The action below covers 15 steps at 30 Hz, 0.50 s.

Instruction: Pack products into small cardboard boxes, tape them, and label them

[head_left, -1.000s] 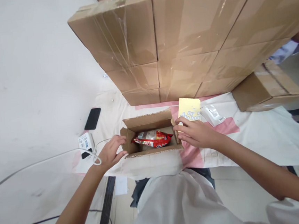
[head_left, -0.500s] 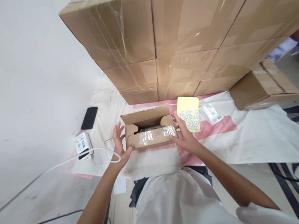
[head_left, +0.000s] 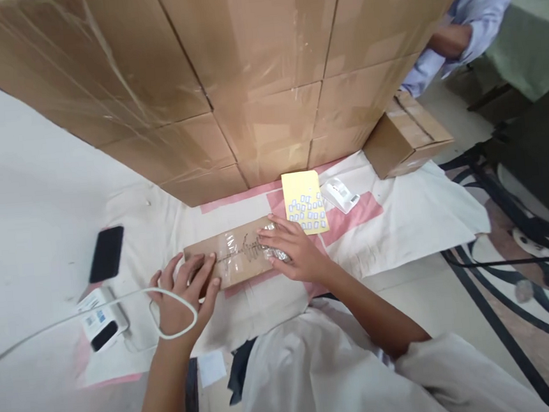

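Observation:
A small, long cardboard box (head_left: 238,255) lies on the cloth in front of me with its lid down. Clear tape and a dark handwritten scrawl show on its top. My left hand (head_left: 181,294) grips the box's left end, fingers curled over the top and thumb at the front edge. Flat on the right part of the lid rests my right hand (head_left: 295,249), its fingers spread over shiny tape. A white cable (head_left: 173,335) loops over my left hand and wrist. The inside of the box is hidden.
Large taped cartons (head_left: 268,129) are stacked at the back. Right of the box lie a yellow label sheet (head_left: 300,187) and a white packet (head_left: 341,195). A black phone (head_left: 106,254) and a white device (head_left: 102,318) lie left. Another carton (head_left: 406,140) stands near a person's sleeve (head_left: 483,8).
The box was open with its flap raised; now the lid is down. My right hand has moved onto the top, my left onto the left end. The view has turned right.

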Each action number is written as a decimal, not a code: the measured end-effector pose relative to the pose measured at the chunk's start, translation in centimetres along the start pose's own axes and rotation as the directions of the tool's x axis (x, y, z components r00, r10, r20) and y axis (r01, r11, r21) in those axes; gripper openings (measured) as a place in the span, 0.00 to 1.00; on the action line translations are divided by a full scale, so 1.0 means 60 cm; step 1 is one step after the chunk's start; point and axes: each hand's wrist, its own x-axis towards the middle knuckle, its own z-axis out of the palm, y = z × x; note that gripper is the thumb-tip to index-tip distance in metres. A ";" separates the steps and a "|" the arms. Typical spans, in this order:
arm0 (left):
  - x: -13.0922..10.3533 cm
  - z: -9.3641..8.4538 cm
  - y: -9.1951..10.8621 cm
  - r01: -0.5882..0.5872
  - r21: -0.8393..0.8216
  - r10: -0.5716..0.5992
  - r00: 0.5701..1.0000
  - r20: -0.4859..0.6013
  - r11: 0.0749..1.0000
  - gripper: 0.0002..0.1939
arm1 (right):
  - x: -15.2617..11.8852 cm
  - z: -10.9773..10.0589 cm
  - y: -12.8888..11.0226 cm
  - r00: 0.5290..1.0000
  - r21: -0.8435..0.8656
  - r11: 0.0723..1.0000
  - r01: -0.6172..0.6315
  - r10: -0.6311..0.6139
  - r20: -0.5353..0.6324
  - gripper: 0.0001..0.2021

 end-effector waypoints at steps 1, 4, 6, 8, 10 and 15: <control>-0.002 0.000 0.006 -0.031 0.009 0.031 0.999 0.019 0.999 0.31 | -0.007 -0.009 0.002 1.000 0.012 1.000 0.009 -0.009 0.007 0.17; -0.003 0.007 0.009 -0.096 -0.014 0.097 0.993 0.070 0.995 0.36 | -0.027 -0.064 0.036 0.985 -0.019 0.990 -0.138 0.135 -0.106 0.17; -0.001 0.014 0.001 -0.097 -0.030 0.099 0.992 0.077 0.995 0.36 | -0.039 -0.119 0.082 0.870 -0.056 0.905 -0.421 0.385 -0.307 0.18; 0.003 0.020 -0.011 -0.103 -0.056 0.107 0.992 0.072 0.993 0.36 | -0.049 -0.177 0.136 0.625 -0.008 0.685 -0.728 0.660 -0.418 0.19; 0.007 0.025 -0.023 -0.134 -0.088 0.139 0.988 0.060 0.987 0.36 | -0.056 -0.225 0.183 0.442 0.064 0.491 -0.869 0.827 -0.347 0.18; 0.011 0.034 -0.034 -0.168 -0.119 0.173 0.984 0.037 0.979 0.36 | -0.051 -0.272 0.239 0.329 0.124 0.336 -0.934 0.941 -0.076 0.20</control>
